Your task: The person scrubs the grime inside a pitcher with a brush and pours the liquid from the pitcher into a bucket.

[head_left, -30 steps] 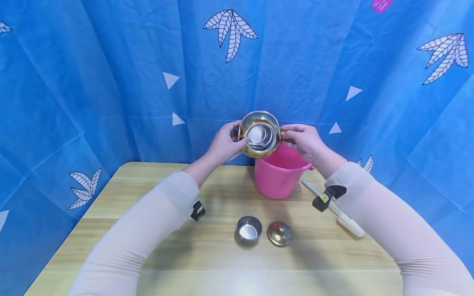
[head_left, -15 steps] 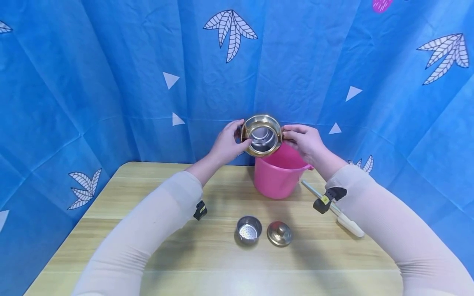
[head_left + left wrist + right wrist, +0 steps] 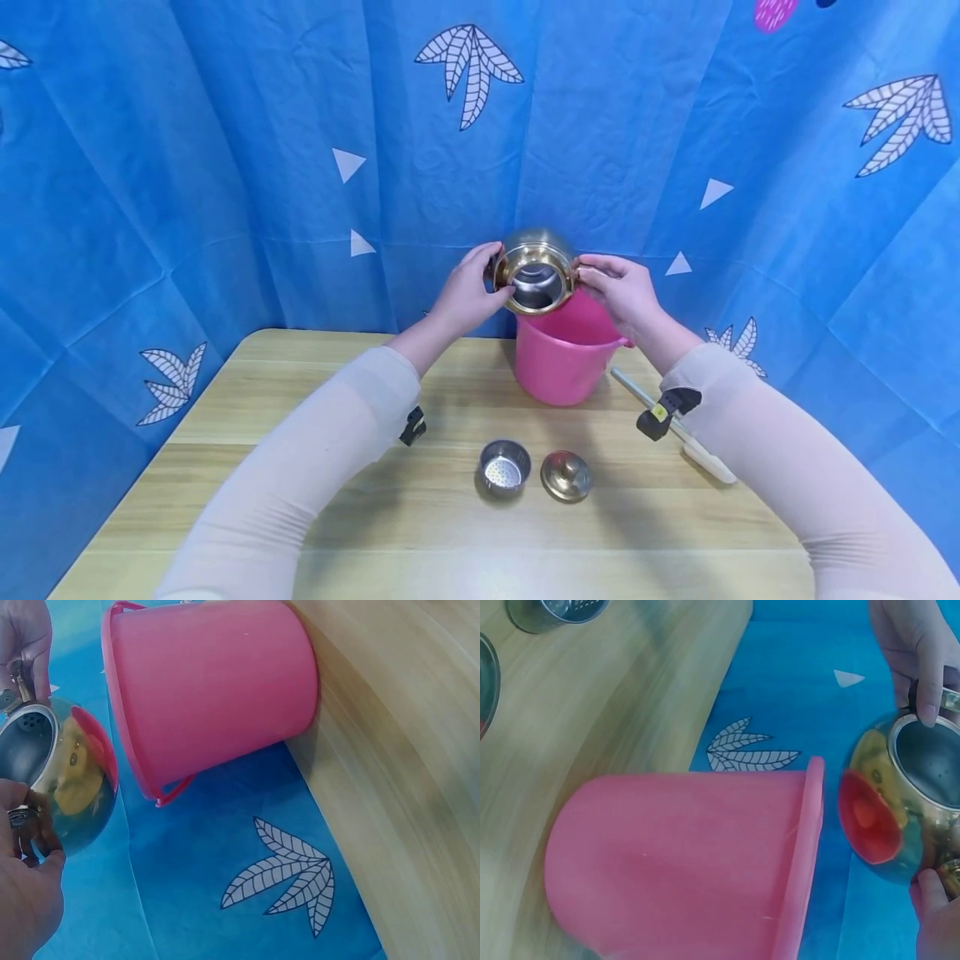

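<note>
A shiny gold-and-silver metal teapot (image 3: 536, 271) is held up over the far side of the table, lidless. It is tipped, so its round mouth faces me and downward. My left hand (image 3: 470, 292) grips its left side, thumb at the rim and fingers behind. On the opposite side my right hand (image 3: 621, 292) pinches the part that sticks out, beside small holes inside the pot in the left wrist view. Below and partly behind the teapot stands a pink bucket (image 3: 562, 367), its opening overlapped by the pot.
Nearer on the wooden table (image 3: 360, 517) sit a perforated metal strainer basket (image 3: 505, 468) and a round metal lid (image 3: 566, 477). A long-handled white tool (image 3: 708, 462) lies at the right, partly under my right forearm. A blue patterned curtain (image 3: 285, 167) hangs behind.
The teapot has tipped further, its mouth turning downward, and shifted slightly right with both hands. The pale round patch inside it has gone from sight.
</note>
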`<state>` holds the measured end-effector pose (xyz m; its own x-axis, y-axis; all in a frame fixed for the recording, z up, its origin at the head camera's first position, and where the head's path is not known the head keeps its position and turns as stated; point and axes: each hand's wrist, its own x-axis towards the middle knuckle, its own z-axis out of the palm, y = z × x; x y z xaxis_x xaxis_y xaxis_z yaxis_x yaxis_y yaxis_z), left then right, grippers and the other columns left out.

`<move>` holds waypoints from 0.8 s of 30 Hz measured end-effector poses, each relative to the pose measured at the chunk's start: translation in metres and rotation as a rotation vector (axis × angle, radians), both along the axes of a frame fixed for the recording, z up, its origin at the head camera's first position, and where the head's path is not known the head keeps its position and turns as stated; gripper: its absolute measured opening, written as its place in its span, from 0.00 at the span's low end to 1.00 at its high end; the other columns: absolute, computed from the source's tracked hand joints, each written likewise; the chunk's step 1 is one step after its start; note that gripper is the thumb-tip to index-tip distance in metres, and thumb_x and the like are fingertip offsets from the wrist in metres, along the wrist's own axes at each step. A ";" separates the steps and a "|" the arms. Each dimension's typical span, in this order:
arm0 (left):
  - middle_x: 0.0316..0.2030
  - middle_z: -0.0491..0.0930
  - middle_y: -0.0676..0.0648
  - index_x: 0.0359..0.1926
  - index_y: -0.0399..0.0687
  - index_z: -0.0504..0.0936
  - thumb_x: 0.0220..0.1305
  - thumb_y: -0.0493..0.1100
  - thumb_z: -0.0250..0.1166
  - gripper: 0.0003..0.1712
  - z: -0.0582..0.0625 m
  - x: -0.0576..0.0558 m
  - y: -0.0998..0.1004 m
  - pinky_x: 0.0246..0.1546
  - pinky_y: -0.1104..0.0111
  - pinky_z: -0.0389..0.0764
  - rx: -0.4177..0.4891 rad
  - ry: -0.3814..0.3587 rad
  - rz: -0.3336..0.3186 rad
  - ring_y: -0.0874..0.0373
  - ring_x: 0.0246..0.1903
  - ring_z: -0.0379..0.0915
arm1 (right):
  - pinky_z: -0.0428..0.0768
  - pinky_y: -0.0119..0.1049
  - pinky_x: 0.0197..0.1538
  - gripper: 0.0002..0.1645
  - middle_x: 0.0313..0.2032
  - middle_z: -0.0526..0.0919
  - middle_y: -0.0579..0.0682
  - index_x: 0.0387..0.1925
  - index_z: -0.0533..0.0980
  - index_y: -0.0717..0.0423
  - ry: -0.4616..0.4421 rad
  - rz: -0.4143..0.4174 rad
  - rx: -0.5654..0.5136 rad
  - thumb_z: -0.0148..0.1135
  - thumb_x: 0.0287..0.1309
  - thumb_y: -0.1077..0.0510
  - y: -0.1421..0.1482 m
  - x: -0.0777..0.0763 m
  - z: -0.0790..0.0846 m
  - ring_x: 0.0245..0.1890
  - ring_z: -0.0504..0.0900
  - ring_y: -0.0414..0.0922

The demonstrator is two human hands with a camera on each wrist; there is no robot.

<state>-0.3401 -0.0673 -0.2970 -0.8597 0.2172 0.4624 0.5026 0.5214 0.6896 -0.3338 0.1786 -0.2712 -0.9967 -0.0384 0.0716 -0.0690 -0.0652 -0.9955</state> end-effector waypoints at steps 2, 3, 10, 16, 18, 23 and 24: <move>0.72 0.62 0.44 0.73 0.40 0.63 0.62 0.41 0.71 0.42 0.000 -0.001 0.001 0.61 0.62 0.74 -0.013 0.004 0.004 0.49 0.62 0.70 | 0.78 0.32 0.57 0.26 0.48 0.83 0.49 0.65 0.72 0.66 0.008 -0.014 0.004 0.62 0.66 0.66 0.000 -0.001 -0.002 0.46 0.84 0.39; 0.72 0.62 0.44 0.74 0.41 0.63 0.62 0.41 0.71 0.42 -0.001 -0.001 0.001 0.62 0.61 0.74 -0.018 0.004 0.005 0.49 0.63 0.69 | 0.79 0.32 0.56 0.26 0.48 0.83 0.49 0.64 0.72 0.66 0.013 -0.022 0.004 0.62 0.66 0.66 0.000 -0.002 -0.003 0.46 0.84 0.39; 0.73 0.61 0.45 0.74 0.43 0.62 0.63 0.41 0.70 0.42 -0.001 -0.002 0.003 0.65 0.61 0.70 -0.064 0.010 0.017 0.51 0.70 0.62 | 0.79 0.34 0.56 0.24 0.45 0.85 0.48 0.62 0.75 0.65 0.060 -0.049 -0.027 0.63 0.65 0.67 0.000 -0.002 -0.009 0.46 0.85 0.39; 0.73 0.61 0.46 0.75 0.43 0.61 0.65 0.41 0.69 0.42 0.000 -0.002 0.005 0.67 0.62 0.67 -0.099 0.034 0.025 0.51 0.71 0.59 | 0.80 0.31 0.53 0.24 0.46 0.85 0.50 0.62 0.75 0.65 0.098 -0.063 -0.017 0.64 0.64 0.66 0.001 -0.002 -0.012 0.48 0.84 0.40; 0.73 0.61 0.46 0.75 0.43 0.61 0.65 0.41 0.69 0.41 0.000 -0.002 0.006 0.67 0.62 0.67 -0.103 0.043 0.028 0.51 0.71 0.60 | 0.80 0.32 0.54 0.24 0.46 0.85 0.49 0.62 0.76 0.64 0.115 -0.070 0.000 0.64 0.64 0.66 0.001 -0.002 -0.012 0.48 0.84 0.40; 0.72 0.62 0.45 0.74 0.41 0.63 0.66 0.41 0.68 0.39 0.000 -0.002 0.008 0.67 0.63 0.67 -0.119 0.070 0.031 0.52 0.70 0.61 | 0.79 0.33 0.56 0.24 0.46 0.85 0.47 0.61 0.75 0.65 0.176 -0.092 0.054 0.64 0.65 0.66 0.001 0.000 -0.013 0.45 0.84 0.37; 0.72 0.63 0.45 0.73 0.42 0.63 0.66 0.40 0.68 0.38 0.000 -0.002 0.009 0.67 0.63 0.68 -0.120 0.073 0.033 0.52 0.70 0.62 | 0.79 0.33 0.56 0.24 0.46 0.85 0.47 0.62 0.75 0.66 0.189 -0.096 0.070 0.64 0.65 0.66 0.002 0.000 -0.014 0.45 0.84 0.37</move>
